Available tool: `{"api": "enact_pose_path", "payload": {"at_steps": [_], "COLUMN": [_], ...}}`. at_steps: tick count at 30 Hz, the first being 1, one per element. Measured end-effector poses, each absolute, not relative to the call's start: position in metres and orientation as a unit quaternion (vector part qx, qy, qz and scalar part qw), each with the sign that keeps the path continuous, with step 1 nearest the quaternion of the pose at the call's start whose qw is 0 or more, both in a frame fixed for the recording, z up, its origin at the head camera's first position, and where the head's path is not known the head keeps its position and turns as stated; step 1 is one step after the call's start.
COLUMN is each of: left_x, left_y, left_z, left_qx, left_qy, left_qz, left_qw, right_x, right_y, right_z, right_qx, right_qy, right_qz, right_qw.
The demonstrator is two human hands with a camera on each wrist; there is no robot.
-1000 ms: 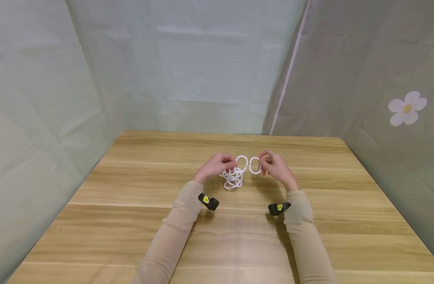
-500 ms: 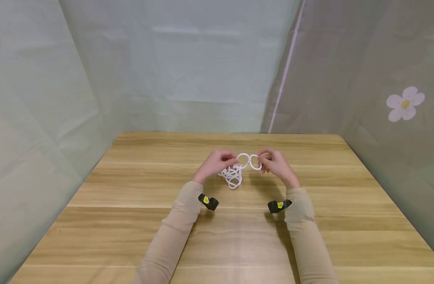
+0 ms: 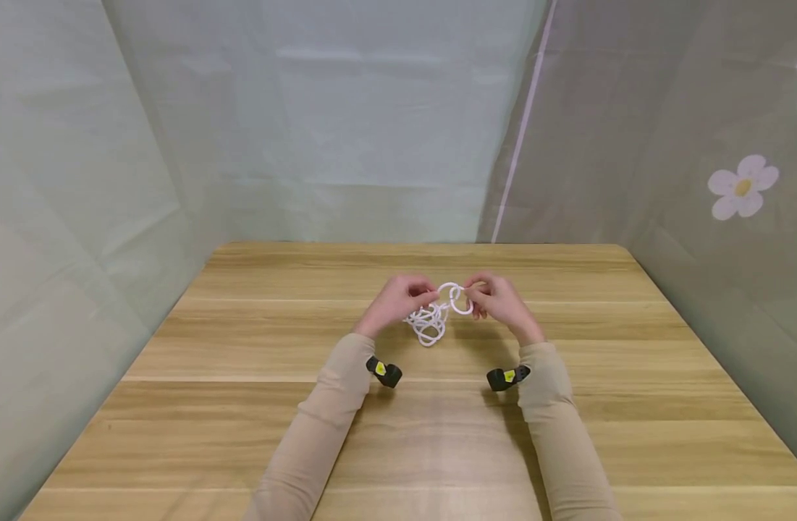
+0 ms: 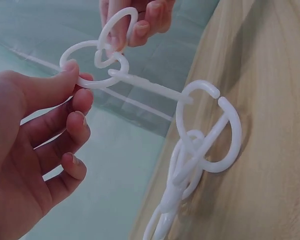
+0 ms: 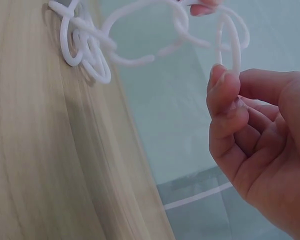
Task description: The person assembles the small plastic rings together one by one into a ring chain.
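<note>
My left hand [image 3: 401, 297] pinches a white plastic chain link [image 4: 92, 85] between thumb and forefinger. From that link a row of similar links runs down to a tangled white chain [image 4: 235, 136] low at the table. My right hand [image 3: 499, 300] pinches another white link [image 4: 104, 31] between thumb and fingertips. Its lower end crosses the left-hand link, its rim inside that loop in the left wrist view. Small gaps show in some links. In the right wrist view, the right-hand link [image 5: 235, 42] stands up from the fingertips.
A wood-grain table [image 3: 242, 405] lies under both hands. Pale cloth [image 3: 346, 130] hangs behind the table, with a grey flowered cloth [image 3: 665, 145] on the right. Each sleeved wrist carries a small black camera [image 3: 386, 372].
My right hand has moved left, bringing its link from apart, to meeting, to overlapping the left-hand link. My left hand has barely moved; the hanging links have shifted slightly.
</note>
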State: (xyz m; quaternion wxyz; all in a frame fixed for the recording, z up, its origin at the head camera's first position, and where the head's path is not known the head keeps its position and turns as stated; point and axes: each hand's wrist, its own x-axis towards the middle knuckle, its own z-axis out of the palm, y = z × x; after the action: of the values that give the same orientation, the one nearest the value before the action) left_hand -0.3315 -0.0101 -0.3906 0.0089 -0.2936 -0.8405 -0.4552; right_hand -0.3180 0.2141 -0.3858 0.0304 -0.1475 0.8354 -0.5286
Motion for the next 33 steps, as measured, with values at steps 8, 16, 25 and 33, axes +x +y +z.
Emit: {"api": "enact_pose_path", "payload": {"at_steps": [8, 16, 25, 33], "left_x": [-0.331, -0.330, -0.328, -0.336], "left_y": [-0.010, -0.014, -0.016, -0.029], "left_z": [-0.393, -0.396, -0.397, -0.399], "left_qx": [-0.305, -0.321, -0.325, -0.273], "left_qy": [-0.844, -0.844, -0.840, -0.869], "left_qz": [-0.442, -0.427, -0.428, -0.412], "left_qw": [-0.016, -0.045, -0.076, -0.042], "right_x": [-0.318, -0.320, -0.321, -0.320], "right_y": [0.212, 0.211, 0.214, 0.226], "right_z": [-0.384, -0.380, -0.380, -0.383], "right_qx": [-0.128, -0.082, -0.094, -0.082], "right_qy": [0.835, 0.809, 0.766, 0.748], "right_qz": [-0.535, -0.581, -0.636, -0.656], "right_qw": [0.016, -0.011, 0.015, 0.049]}}
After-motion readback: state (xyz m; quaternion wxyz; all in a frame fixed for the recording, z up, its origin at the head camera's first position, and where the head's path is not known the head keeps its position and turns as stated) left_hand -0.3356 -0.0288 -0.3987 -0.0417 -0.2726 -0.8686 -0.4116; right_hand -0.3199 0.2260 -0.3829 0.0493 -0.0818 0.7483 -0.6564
